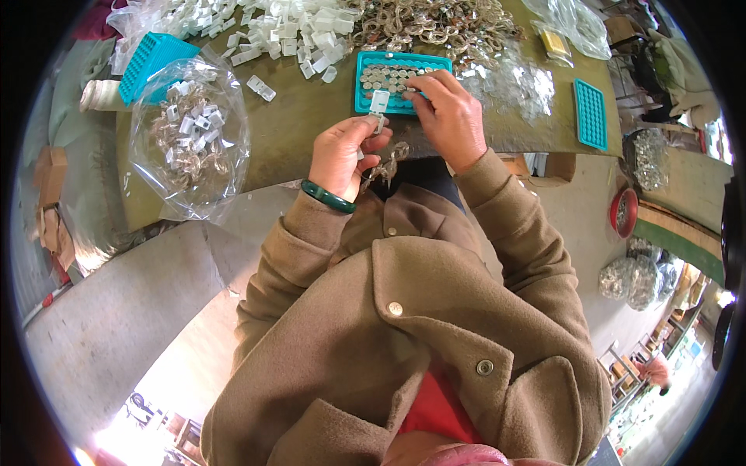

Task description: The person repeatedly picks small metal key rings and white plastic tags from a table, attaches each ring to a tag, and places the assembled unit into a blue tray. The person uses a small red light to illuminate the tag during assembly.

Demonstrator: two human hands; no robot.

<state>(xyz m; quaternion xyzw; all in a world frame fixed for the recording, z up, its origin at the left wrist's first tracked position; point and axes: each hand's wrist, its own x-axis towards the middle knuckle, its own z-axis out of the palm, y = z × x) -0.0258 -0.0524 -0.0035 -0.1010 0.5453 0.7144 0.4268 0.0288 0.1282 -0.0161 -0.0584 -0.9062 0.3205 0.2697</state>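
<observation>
The person's left hand [338, 151] is closing around a small white plastic case [379, 101], thumb and fingers gripping its lower part, while its upper part is standing up above the fingertips. A clear, brownish coiled wire [386, 167] is hanging just beside that hand, over the lap. A dark green bangle [328, 197] is circling the left wrist. The right hand [449, 113] is reaching to the right side of a teal tray [360, 93], thumb and index finger bent close together; whether they are pinching a piece, one cannot tell. Small silvery discs [377, 74] are sitting in rows in the tray, which is resting on the bench [295, 116] just beyond the left hand.

A single white case [260, 88] is lying to the left of the tray. Behind it a big pile of white cases [303, 31] is spreading, and a heap of coiled wires [435, 23] is lying next to that pile. Small clear pieces [521, 81] are scattering to the right, near a bagged yellow block [555, 44]. A second teal tray [590, 114] is lying near the right edge. On the left, a clear bag [233, 151] is holding white cases and coils, and stacked teal trays [151, 62] are leaning behind it.
</observation>
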